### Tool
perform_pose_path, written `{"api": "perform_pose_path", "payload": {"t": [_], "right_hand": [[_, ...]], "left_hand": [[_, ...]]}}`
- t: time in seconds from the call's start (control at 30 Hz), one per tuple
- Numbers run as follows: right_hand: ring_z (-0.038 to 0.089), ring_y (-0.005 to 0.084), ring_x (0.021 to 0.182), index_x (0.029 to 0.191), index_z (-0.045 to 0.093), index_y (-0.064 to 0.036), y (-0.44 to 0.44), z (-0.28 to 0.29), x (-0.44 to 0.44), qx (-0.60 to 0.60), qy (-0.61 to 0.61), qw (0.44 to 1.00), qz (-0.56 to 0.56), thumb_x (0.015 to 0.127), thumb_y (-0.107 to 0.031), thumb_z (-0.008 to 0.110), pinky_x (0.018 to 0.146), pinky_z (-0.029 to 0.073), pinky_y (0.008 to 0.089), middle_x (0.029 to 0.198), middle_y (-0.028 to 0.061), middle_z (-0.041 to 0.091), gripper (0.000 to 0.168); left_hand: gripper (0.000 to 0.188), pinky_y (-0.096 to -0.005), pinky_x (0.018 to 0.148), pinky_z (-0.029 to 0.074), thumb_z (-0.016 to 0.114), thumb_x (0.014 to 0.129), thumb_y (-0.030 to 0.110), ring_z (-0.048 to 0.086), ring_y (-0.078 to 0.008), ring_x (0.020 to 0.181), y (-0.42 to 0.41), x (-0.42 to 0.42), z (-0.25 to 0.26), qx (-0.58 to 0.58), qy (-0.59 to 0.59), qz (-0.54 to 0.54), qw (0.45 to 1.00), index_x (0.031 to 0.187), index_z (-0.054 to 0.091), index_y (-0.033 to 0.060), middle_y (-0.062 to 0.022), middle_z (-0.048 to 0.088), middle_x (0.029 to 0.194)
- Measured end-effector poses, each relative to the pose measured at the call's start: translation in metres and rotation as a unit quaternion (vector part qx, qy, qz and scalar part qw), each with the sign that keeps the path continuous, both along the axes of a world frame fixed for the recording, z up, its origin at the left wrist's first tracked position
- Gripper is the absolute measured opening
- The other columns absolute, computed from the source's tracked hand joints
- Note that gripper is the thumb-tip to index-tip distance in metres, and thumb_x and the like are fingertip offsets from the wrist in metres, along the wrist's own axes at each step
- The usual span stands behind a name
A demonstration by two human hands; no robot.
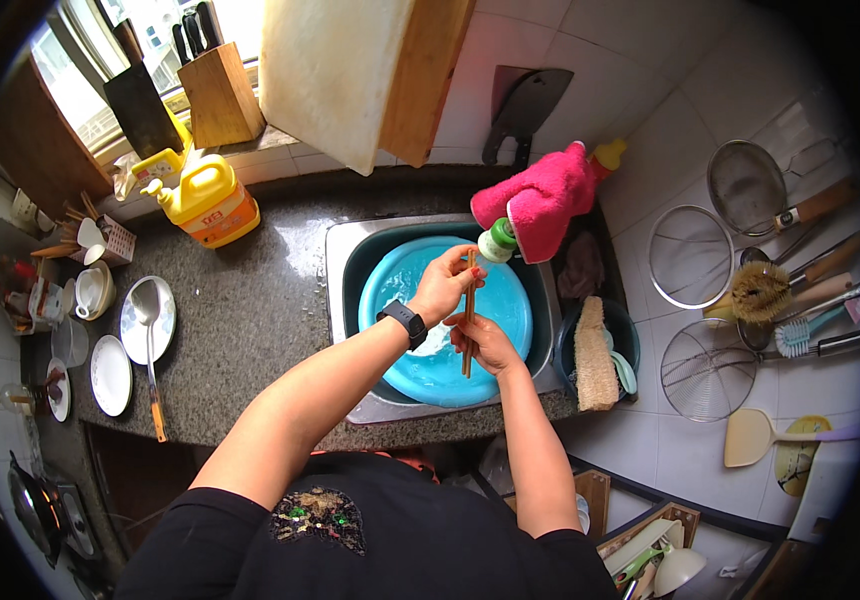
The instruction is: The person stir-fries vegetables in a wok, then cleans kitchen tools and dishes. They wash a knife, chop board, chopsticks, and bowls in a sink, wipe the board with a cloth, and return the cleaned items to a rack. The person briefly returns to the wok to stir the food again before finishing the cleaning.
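Observation:
A pair of wooden chopsticks [470, 311] is held nearly upright in the picture, over a light blue plastic basin [392, 367] with water in it. My left hand [445, 285], a dark watch on its wrist, grips the chopsticks near their far end. Lower down, my right hand [488, 343] has its fingers around them. Just beyond my left fingertips is a green and white faucet nozzle [498, 241]; whether water runs from it I cannot tell. The basin sits in a steel sink [336, 262]. A bright pink cloth [550, 199] drapes over the faucet.
On the granite counter [250, 330] at left are a ladle [149, 337] across a plate [164, 300], another plate [111, 375] and a yellow detergent jug [209, 202]. Right of the sink, a loofah [595, 352] lies over a small tub [569, 337]. Strainers [707, 371] hang on the right wall.

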State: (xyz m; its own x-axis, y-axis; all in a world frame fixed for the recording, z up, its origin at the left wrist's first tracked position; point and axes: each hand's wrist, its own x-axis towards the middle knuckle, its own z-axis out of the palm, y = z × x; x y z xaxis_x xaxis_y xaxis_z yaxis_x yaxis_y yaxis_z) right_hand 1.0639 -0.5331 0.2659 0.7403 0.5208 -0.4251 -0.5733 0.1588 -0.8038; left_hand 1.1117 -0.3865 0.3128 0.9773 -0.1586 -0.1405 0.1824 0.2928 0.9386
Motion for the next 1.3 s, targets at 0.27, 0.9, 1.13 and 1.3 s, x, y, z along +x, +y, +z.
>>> {"api": "perform_pose_path", "payload": {"t": [0.27,0.9,1.13,1.3], "right_hand": [[0.049,0.0097,0.060,0.106,0.056,0.001,0.007,0.000,0.015,0.078,-0.061,0.992,-0.081,0.095,-0.023,0.049,0.057,0.041,0.0217,0.072,0.0017,0.054,0.027],[0.040,0.0076,0.048,0.083,0.049,-0.010,0.041,0.044,0.065,0.109,-0.064,0.987,-0.102,0.098,-0.022,0.038,0.045,0.033,0.0214,0.061,-0.0030,0.043,0.022],[0.039,0.0071,0.048,0.104,0.054,0.000,-0.005,-0.007,0.017,-0.042,-0.075,0.996,-0.008,0.098,-0.029,0.042,0.045,0.032,0.0205,0.064,-0.0007,0.045,0.032],[0.033,0.0038,0.043,0.098,0.056,0.000,-0.002,-0.007,0.020,0.038,0.001,0.985,-0.170,0.097,-0.031,0.044,0.039,0.026,0.0193,0.060,-0.0021,0.045,0.033]], "left_hand": [[0.039,-0.0276,0.062,0.048,0.042,0.096,0.036,0.060,-0.0151,0.064,0.007,0.022,0.007,-0.019,0.081,-0.008,0.996,0.077,0.054,0.0046,-0.0056,0.061,0.071],[0.028,-0.0243,0.054,0.045,0.044,0.096,0.029,0.057,-0.0119,0.066,0.024,0.023,-0.006,-0.105,0.078,-0.094,0.987,0.101,0.057,0.0048,-0.0045,0.060,0.078],[0.026,-0.0282,0.071,0.049,0.044,0.097,0.028,0.062,-0.0163,0.075,0.037,0.060,0.020,-0.120,0.044,0.172,0.977,0.094,0.055,0.0045,-0.0087,0.064,0.094],[0.022,-0.0298,0.073,0.050,0.043,0.097,0.028,0.061,-0.0156,0.079,0.019,0.037,-0.009,-0.075,0.022,0.102,0.992,0.098,0.051,0.0070,-0.0064,0.062,0.092]]}}
